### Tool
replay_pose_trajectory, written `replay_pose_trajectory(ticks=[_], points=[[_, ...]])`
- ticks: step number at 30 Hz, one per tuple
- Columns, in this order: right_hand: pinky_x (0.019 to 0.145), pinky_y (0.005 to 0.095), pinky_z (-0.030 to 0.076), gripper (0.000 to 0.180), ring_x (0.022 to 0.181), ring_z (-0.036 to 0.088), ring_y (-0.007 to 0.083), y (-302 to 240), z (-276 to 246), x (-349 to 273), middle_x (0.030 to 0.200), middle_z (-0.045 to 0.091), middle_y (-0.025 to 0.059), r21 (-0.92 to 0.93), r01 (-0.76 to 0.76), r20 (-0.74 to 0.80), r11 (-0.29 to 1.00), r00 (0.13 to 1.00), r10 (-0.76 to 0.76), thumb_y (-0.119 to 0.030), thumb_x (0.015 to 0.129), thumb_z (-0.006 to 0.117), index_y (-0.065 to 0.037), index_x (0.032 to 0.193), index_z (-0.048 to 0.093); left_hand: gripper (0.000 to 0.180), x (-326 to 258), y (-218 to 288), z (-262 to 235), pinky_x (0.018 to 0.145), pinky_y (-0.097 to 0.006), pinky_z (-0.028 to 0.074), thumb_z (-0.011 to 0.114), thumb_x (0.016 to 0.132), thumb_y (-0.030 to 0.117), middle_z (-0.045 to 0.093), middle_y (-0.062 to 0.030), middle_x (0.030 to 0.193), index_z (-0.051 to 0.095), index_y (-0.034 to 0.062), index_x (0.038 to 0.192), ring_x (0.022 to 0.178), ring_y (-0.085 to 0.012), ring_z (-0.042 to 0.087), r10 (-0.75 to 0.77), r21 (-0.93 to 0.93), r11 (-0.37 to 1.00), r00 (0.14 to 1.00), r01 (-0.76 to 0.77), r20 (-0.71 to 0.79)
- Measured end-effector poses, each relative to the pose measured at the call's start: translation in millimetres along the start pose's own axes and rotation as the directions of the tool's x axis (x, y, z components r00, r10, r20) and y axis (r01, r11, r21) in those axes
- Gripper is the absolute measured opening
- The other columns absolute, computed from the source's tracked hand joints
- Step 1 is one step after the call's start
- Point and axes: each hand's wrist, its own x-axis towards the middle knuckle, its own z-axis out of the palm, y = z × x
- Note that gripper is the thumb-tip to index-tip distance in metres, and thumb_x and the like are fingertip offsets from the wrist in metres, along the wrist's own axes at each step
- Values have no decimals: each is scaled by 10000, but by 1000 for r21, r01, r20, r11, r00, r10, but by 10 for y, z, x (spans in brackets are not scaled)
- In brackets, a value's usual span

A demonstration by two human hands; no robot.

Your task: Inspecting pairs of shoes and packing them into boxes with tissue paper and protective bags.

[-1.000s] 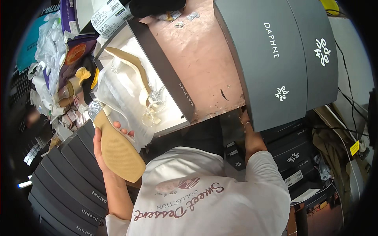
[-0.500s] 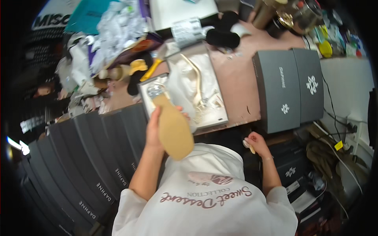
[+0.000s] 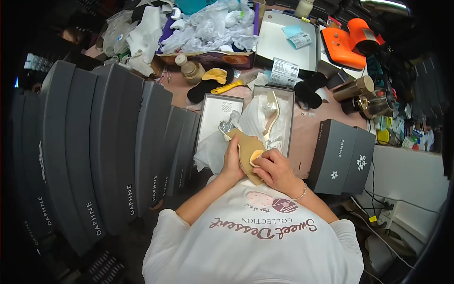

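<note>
My left hand [image 3: 231,161] is closed round a shoe [image 3: 242,140], whose flat tan sole faces up. Clear wrapping covers its heel end, which points away from me. Between the bent fingers of my right hand [image 3: 279,171] is a small round cream-yellow pad [image 3: 256,156], pressed against the wider part of the sole. Just beyond, another pale heeled shoe [image 3: 273,111] lies in an open grey shoebox [image 3: 291,111] with white tissue paper [image 3: 253,116]. To the left of that box is a white-lined lid or tray [image 3: 215,113], partly under tissue.
Dark grey shoeboxes [image 3: 113,142] stand in a long row on my left. Two more grey boxes [image 3: 331,151] are at right. Farther back are a beige bottle [image 3: 189,70], a yellow-handled tool [image 3: 229,87], a purple box [image 3: 203,60] of plastic bags and an orange device [image 3: 343,47].
My right hand has come in from the right and brought the pad onto the sole. The shoe stays in my left hand. The whole view has shifted.
</note>
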Motion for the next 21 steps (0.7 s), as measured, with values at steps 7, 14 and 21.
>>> replay_pose_trajectory(ticks=[7,14,21], points=[[522,342,453,155,621,563,236,46,-33,132,734,516,52,-15,211,297,977,934,-197,-190,806,676,-83,799,563,378,-34,-49,61,878,-381,505,379,998,397,566,-153,1133,408,81,1204,1021,-241,588,107,152,983,993,-99,-45],[526,373,453,173,615,570,275,89,204,273,708,511,81,-7,-9,17,1000,1000,10,-176,801,678,-79,782,536,486,-28,-170,-58,921,-394,486,369,982,458,571,-131,1151,498,46,1206,1063,-239,581,115,137,987,974,-89,-196],[519,376,450,199,604,553,290,161,170,204,708,502,96,-21,16,-20,1000,1000,-16,-187,810,680,-62,784,527,579,-71,-79,-21,927,-405,481,394,956,503,593,-152,1114,502,8,1237,1049,-258,584,-40,27,999,992,44,-121]])
